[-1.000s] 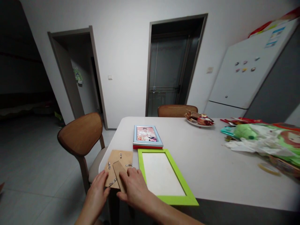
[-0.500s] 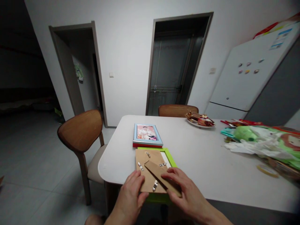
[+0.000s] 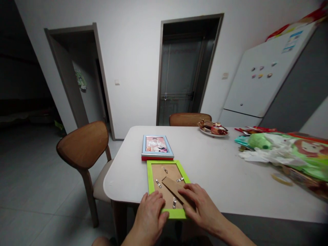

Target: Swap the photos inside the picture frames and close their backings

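Note:
A lime-green picture frame (image 3: pixel 174 214) lies face down at the table's near edge. Its brown backing board (image 3: pixel 166 195) sits within the green border, with several small metal clips on it. From the board a brown support leg (image 3: pixel 174 188) slants up toward the right. My left hand (image 3: pixel 150 209) grips the frame's lower left corner, fingers over the side and thumb by the bottom border. Between the fingers and thumb of my right hand (image 3: pixel 201 205) is the lower part of the support leg; the hand covers the frame's lower right corner.
Just beyond the green frame, a light blue picture frame (image 3: pixel 167 142) rests on a red one (image 3: pixel 156 158). A plate (image 3: pixel 216 134) with wrapped items stands at the table's back. Plastic packaging (image 3: pixel 276 150) and a tape roll (image 3: pixel 282 179) lie right. A chair (image 3: pixel 84 147) stands left.
The backing board has shifted right and down into the green frame's opening, so the left border now shows. Both hands moved with it. The view has turned slightly to the right.

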`<state>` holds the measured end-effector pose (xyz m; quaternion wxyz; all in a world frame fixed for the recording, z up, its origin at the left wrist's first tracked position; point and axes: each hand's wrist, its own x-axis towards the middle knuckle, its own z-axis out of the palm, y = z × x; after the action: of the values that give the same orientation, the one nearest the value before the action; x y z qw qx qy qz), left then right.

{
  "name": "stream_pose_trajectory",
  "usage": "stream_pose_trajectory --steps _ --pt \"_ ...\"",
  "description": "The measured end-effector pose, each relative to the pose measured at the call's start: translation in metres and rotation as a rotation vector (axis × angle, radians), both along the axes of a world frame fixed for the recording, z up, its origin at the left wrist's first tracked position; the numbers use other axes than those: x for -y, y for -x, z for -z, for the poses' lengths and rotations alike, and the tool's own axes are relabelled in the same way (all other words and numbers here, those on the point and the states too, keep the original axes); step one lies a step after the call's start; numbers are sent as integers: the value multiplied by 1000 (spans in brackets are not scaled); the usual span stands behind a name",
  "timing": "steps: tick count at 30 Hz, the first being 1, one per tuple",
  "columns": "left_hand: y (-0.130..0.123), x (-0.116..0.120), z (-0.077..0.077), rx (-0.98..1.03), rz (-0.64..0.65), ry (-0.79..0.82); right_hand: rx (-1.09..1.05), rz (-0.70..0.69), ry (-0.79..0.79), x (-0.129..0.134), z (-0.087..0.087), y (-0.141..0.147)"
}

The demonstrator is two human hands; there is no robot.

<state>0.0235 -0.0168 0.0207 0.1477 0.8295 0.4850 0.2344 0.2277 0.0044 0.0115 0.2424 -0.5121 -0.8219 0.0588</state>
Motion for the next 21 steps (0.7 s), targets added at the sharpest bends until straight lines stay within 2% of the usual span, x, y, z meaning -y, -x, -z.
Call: stream_pose_trajectory --steps 3,7,9,21 --pt "3 3 2 -16 23 19 14 32 -6 -9 -1 0" --pt "5 2 5 -24 42 12 80 190 -21 -28 -4 1" --pt "5 1 6 -9 36 12 116 222 -19 -36 -4 2" --pt "4 2 7 13 -5 13 42 198 29 -44 1 2"
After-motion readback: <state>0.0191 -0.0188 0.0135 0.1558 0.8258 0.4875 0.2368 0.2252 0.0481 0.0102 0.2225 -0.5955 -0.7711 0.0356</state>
